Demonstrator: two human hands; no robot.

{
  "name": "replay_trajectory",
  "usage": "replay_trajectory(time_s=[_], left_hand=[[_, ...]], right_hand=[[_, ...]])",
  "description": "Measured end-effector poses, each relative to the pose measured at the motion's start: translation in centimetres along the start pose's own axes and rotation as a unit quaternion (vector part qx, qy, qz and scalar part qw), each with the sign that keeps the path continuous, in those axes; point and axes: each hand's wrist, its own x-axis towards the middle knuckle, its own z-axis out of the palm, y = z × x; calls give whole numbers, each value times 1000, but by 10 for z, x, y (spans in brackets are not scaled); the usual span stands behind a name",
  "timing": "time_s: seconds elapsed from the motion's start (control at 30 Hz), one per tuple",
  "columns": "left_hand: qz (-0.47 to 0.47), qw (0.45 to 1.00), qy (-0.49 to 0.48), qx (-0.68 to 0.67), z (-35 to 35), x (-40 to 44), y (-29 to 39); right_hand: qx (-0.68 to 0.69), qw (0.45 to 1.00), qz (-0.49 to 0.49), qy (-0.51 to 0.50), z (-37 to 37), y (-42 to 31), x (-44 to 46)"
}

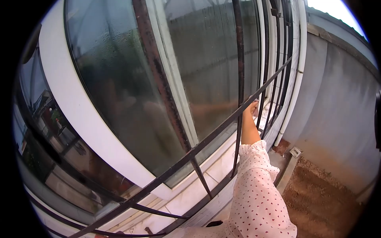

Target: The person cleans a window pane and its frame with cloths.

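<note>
My right hand (251, 108) reaches between the dark metal bars of a window grille (240, 59) to the right edge of the window frame (262, 51). Its fingers look curled close to the frame and sill. A diagonal bar partly covers them, and I cannot make out what they hold, if anything. A pale sleeve (258, 194) with small red dots covers the arm up to the wrist. Behind the bars, the window glass (214, 59) is misted with droplets and faintly reflects the arm. My left hand is out of view.
A long diagonal bar (174, 166) crosses in front of the window above a tiled sill (216, 170). At the left, an open white-framed sash (79, 107) angles outward. A white pipe (295, 91), a grey wall (341, 99) and brown ground (321, 198) lie to the right.
</note>
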Motion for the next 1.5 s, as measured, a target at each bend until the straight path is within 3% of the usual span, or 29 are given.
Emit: replay_trajectory(time_s=[0.07,0.1,0.13,0.2,0.23,0.27,0.33,0.4,0.43,0.47,0.53,0.57,0.6,0.67,0.73,0.8,0.87,0.93,1.0,1.07,1.17,1.2,1.27,1.3,1.33,1.37,1.43,1.5], left_hand=[[18,1000,10,-16,5,-7,7],[31,999,-11,-3,10,-7,12],[42,999,-32,8,16,-10,18],[-6,997,3,-79,31,-17,29],[-10,994,-67,-87,24,-14,29],[2,994,-67,-84,22,-14,25],[2,993,-103,-57,23,-16,31],[20,998,-48,-44,28,-19,29],[13,997,-53,-45,27,-19,26],[8,997,-59,-43,27,-19,29],[32,998,-49,-29,29,-22,31],[24,997,-54,-42,27,-21,31],[16,997,-57,-55,26,-21,29],[42,996,-56,-48,30,-20,29],[22,998,-40,-53,30,-20,31],[36,996,-53,-62,35,-22,34],[45,996,-59,-53,36,-22,36],[55,995,-47,-63,38,-23,37],[75,994,-56,-48,36,-22,33],[53,997,-55,-20,36,-23,38],[91,989,-112,-38,35,-21,34],[97,982,-150,-67,34,-19,34],[39,968,-200,-148,32,-16,35],[-26,946,-184,-267,30,-13,39],[-91,905,-168,-380,29,-11,43],[-86,904,-171,-384,27,-9,40],[-112,931,-7,-348,22,-7,24],[-121,920,-83,-362,23,2,19]], right_hand=[[6,1000,-17,-17,-8,43,-13],[77,991,-58,-90,-17,49,-32],[45,993,-89,-66,-19,52,-52],[112,966,0,-235,-73,28,-119],[101,944,41,-310,-111,2,-159],[91,916,83,-382,-141,-14,-191],[25,885,131,-446,-168,-23,-215],[39,783,252,-567,-194,-38,-221],[15,697,257,-669,-196,-31,-215],[11,695,256,-672,-202,-29,-207],[183,830,140,-508,-216,-24,-196],[232,896,17,-378,-232,-32,-205],[274,926,-108,-235,-254,-48,-219],[342,880,-249,-216,-283,-66,-269],[241,815,-472,-232,-268,-45,-294],[96,829,-467,-293,-231,-36,-311],[136,883,-284,-347,-176,-14,-300],[168,872,-252,-384,-156,18,-296],[77,749,-461,-469,-195,4,-339],[1,455,-567,-687,-205,2,-346],[5,377,-567,-732,-195,-6,-349],[8,382,-591,-710,-198,-11,-351],[75,317,-746,-580,-200,-25,-363],[97,268,-803,-524,-196,-37,-366],[100,266,-807,-518,-193,-53,-375],[121,238,-839,-475,-190,-67,-385],[161,194,-872,-419,-174,-79,-402],[145,98,-921,-347,-166,-119,-427]])
